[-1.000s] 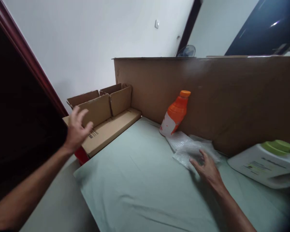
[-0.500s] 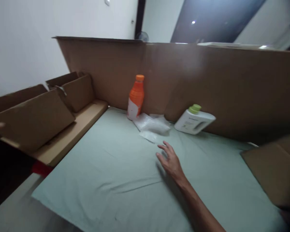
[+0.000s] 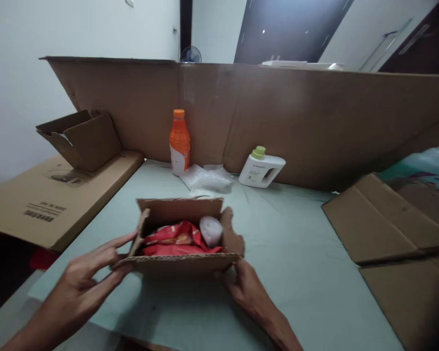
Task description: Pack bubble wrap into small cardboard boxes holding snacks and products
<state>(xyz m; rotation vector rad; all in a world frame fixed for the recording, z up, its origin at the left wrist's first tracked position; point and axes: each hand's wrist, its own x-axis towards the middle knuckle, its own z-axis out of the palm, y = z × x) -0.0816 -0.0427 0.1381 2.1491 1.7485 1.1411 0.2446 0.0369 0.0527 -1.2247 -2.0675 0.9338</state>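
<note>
An open cardboard box (image 3: 183, 265) is held between my two hands over the green cloth. My left hand (image 3: 89, 280) pinches its left flap and near left corner, the thumb along the front edge. At the near right corner, my right hand (image 3: 243, 287) grips the box from the side, some fingers hidden beneath it. Inside lie red shiny packets (image 3: 175, 234) and a white round-ended item (image 3: 211, 230) whose kind I cannot make out. Beyond the box, bubble wrap (image 3: 208, 179) lies before an orange bottle (image 3: 179, 141) and a white jug with a green cap (image 3: 261, 170).
A tall cardboard panel (image 3: 296, 117) stands along the back of the cloth (image 3: 296, 253). To the left, another open box (image 3: 93, 141) rests on a flat carton (image 3: 58, 195). Open cardboard flaps (image 3: 380, 219) and a plastic bag (image 3: 424, 163) are at the right.
The nearer of the two open boxes on the left carton has been brought over the cloth, and both hands now hold it. My right hand was open and empty before. The view has swung right.
</note>
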